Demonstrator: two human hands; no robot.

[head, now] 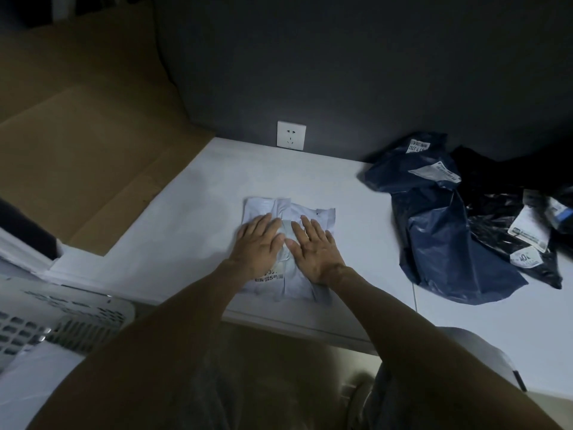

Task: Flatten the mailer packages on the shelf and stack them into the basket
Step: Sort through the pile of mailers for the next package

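A white mailer package [316, 218] lies flat on the white shelf [186, 218], near its front edge. Both palms press down on it side by side: my left hand [259, 243] on its left half, my right hand [316, 248] on its right half, fingers spread. A printed label shows just below my left wrist. To the right lie a crumpled dark blue mailer [434, 225] and a black mailer [508, 225] with white labels. The white slotted basket [55, 318] sits at the lower left, below the shelf edge.
Flattened brown cardboard [83, 144] leans at the left, overlapping the shelf. A white wall socket [290, 135] is set in the dark grey back wall. My knees are below the shelf edge.
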